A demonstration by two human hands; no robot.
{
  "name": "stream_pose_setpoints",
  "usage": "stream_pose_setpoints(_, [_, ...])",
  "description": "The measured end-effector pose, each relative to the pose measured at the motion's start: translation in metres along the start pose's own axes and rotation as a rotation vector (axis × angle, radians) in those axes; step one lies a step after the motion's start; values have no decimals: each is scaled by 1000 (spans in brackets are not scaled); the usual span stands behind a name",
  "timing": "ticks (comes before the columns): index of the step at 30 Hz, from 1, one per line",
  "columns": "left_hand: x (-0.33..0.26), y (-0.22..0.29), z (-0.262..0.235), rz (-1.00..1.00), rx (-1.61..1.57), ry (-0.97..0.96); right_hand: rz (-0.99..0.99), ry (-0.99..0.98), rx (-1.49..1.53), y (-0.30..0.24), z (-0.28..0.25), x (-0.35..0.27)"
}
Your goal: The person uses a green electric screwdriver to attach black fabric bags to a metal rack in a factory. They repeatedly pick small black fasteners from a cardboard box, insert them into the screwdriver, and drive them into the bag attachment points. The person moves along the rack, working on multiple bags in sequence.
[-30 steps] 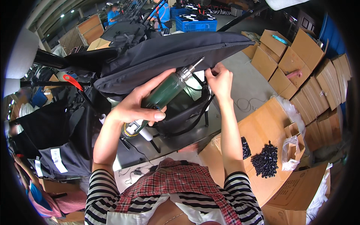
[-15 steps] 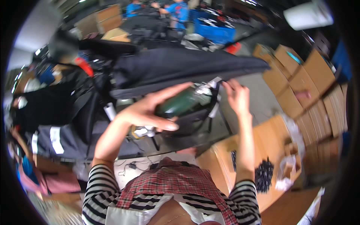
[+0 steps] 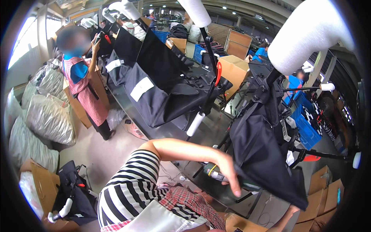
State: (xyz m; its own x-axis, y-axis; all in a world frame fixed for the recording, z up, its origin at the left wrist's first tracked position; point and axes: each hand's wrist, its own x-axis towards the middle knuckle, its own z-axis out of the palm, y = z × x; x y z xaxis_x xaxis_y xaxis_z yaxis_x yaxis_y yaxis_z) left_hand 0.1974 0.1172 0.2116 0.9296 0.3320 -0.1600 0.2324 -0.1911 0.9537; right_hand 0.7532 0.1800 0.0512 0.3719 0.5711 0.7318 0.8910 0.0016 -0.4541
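My left hand (image 3: pixel 228 173) is wrapped over a dark green, rounded thing (image 3: pixel 250 185) that looks like a power tool. A yellow-ringed end (image 3: pixel 211 170) sticks out behind my palm, and the far part goes out of sight beneath fabric. Just beyond hangs a black fabric cover (image 3: pixel 259 143) on a dark frame, its flap pointing down to the right. My right hand (image 3: pixel 294 209) is at the lower tip of that flap; the fabric hides its fingers, so I cannot see what they touch.
A second black fabric assembly (image 3: pixel 150 92) lies on the dark table (image 3: pixel 135 120). White foam-wrapped bars (image 3: pixel 297 42) jut out at upper right. A co-worker (image 3: pixel 83 77) stands at the left near bulging sacks (image 3: pixel 50 116). Cardboard boxes (image 3: pixel 320 201) sit at lower right, a blue crate (image 3: pixel 305 129) behind.
My view has swung left and up, bringing the co-worker and sacks in. The green thing stays with my left hand. My right hand, earlier in plain sight at its tip, is now mostly behind fabric.
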Motion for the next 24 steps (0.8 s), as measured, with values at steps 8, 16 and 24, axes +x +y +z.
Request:
stream_pose_setpoints(8, [-20, -206, 48, 295, 393, 244, 789, -343, 544, -61, 22, -107])
stream_pose_setpoints(16, [-89, -240, 87, -280, -170, 357, 913, -491, 1297, -156, 64, -30])
stream_pose_setpoints(24, [-159, -224, 117, -534, -573, 568, 976, -688, 1457, -268, 148, -16])
